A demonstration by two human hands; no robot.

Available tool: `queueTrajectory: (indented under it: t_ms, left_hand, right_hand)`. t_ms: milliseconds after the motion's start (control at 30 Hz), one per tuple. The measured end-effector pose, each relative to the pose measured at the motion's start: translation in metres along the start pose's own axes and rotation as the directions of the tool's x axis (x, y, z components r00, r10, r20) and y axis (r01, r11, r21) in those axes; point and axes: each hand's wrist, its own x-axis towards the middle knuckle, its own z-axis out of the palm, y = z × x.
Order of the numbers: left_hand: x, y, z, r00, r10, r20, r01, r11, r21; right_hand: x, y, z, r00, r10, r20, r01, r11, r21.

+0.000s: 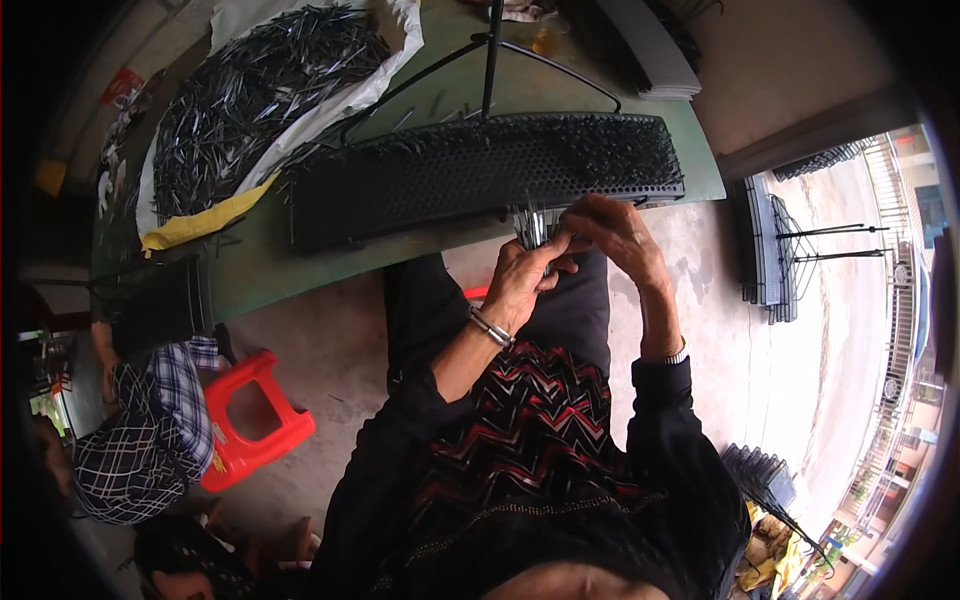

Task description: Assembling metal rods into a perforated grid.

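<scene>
My left hand (518,285), with a silver bracelet at the wrist, is closed around a bundle of thin, shiny rod-like pieces (532,226) that stand upright from the fist. Close against it on the right, my right hand (615,238) has its fingers bent and pinched together. Whatever those fingers hold is hidden. Just beyond both hands lies a long black perforated panel (370,195). Dark slender pieces (620,145) crowd its right end and far edge, while the holes at its near left show bare.
A white sack (405,45) heaped with dark slender pieces lies on the green table (255,275). A black metal stand (492,65) rises behind the panel. At left are a red stool (250,455) and another person's plaid sleeve (185,395). Racks (765,245) stand at right.
</scene>
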Motion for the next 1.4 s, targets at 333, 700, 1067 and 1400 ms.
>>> queueTrajectory:
  t_ms: [333, 700, 1067, 1400]
  left_hand:
    - [0.01, 0.019, -0.006, 0.994, -0.028, -0.106, 0.028, 1.0, -0.003]
    - [0.026, 0.005, -0.013, 0.993, -0.047, -0.106, 0.033, 0.992, -0.123]
    - [0.02, 0.006, -0.019, 0.993, -0.014, -0.119, -0.003, 0.99, -0.143]
    - [-0.029, 0.039, -0.069, 0.894, 0.296, -0.336, -0.283, 0.955, 0.088]
  right_hand:
    - [0.027, -0.016, -0.002, 0.972, -0.054, -0.229, 0.045, 0.998, -0.046]
    - [0.084, 0.016, 0.018, 0.729, -0.477, -0.491, 0.164, 0.818, -0.552]
    - [0.089, 0.015, 0.023, 0.849, -0.383, -0.364, -0.092, 0.572, -0.815]
    - [0.02, 0.016, 0.048, 0.948, 0.265, -0.173, -0.259, 0.964, 0.06]
